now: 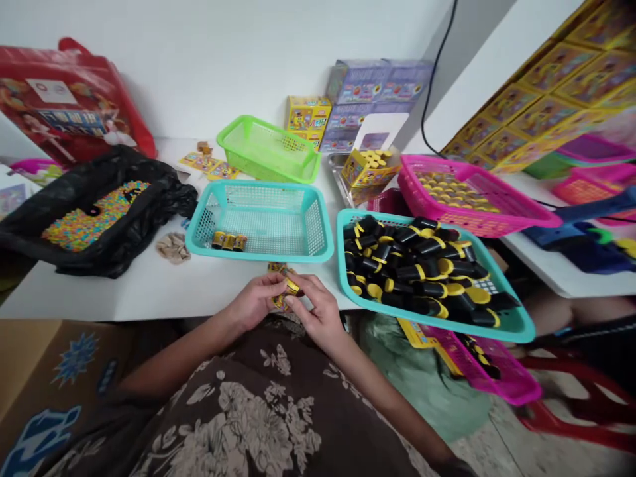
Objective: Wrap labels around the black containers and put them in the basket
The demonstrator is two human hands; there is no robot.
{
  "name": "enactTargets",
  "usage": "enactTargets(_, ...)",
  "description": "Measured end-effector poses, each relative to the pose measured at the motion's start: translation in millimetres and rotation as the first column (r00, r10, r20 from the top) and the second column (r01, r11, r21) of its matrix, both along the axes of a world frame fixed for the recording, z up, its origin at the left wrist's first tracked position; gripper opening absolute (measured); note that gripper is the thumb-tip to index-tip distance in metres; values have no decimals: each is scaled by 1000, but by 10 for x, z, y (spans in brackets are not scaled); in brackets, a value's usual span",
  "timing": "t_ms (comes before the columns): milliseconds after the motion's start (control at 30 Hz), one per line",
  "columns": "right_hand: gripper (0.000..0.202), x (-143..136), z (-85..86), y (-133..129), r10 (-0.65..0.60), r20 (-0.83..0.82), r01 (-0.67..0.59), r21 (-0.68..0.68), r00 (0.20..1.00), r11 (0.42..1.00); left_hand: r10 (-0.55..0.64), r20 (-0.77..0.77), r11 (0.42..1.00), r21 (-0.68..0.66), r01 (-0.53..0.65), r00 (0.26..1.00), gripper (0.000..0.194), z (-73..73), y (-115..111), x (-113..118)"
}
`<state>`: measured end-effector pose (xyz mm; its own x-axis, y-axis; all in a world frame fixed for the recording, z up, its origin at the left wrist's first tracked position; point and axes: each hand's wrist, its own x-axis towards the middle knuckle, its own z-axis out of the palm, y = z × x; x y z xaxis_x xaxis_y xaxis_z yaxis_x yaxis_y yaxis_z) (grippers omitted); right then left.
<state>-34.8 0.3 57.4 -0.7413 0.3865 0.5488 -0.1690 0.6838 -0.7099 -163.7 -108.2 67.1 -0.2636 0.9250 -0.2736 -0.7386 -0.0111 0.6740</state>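
Observation:
At the table's front edge, my left hand (259, 299) and my right hand (318, 310) are closed together around a small yellow-capped bottle (292, 287). Colourful printed labels (278, 267) show just above and below the fingers; how they attach to the bottle is hard to make out. Just beyond my hands stands a teal basket (271, 257) with three labelled bottles (229, 241) lying in its near left corner. On my right, a second teal basket (437, 317) is heaped with black bottles with yellow caps (422, 268).
Colourful small pellets (99, 215) fill a tub lined with a black bag (30, 199) on the left. A crumpled cloth (172, 248) lies beside it. Behind are a green basket (271, 171), a pink basket (527, 222) of capped bottles, an open yellow box (370, 173) and stacked purple boxes (375, 93).

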Motion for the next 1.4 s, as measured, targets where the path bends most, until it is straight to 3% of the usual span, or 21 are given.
enactTargets(233,29,-108,13,4,15,-34,-14,16,999,1000,-44,33,999,-21,45,998,32,-122,-10,-82)
enactTargets(367,27,-169,100,12,-36,-120,40,32,992,999,17,-53,999,-29,-18,998,44,-99,-56,-141)
enactTargets(500,34,-246,158,-2,-44,-169,78,202,985,976,-46,-72,991,-130,36,996,59,-59,-101,-208)
enactTargets(600,39,-293,159,-31,70,-160,-14,325,985,946,-57,10,987,-147,58,998,49,-16,-116,-236)
enactTargets(667,40,-302,151,-50,90,-137,-46,298,986,954,11,46,994,-114,-5,999,31,23,-118,-243)
enactTargets(800,37,-275,117,-73,-49,-91,62,138,995,989,113,69,992,-62,-109,991,20,88,-118,-233)
enactTargets(1067,27,-205,51,-79,-70,-82,82,157,994,984,139,187,990,-36,-134,973,26,74,-92,-104)
enactTargets(1400,33,-117,-32,-45,-57,-83,69,140,995,988,173,223,985,-64,-163,959,23,-49,-39,21)
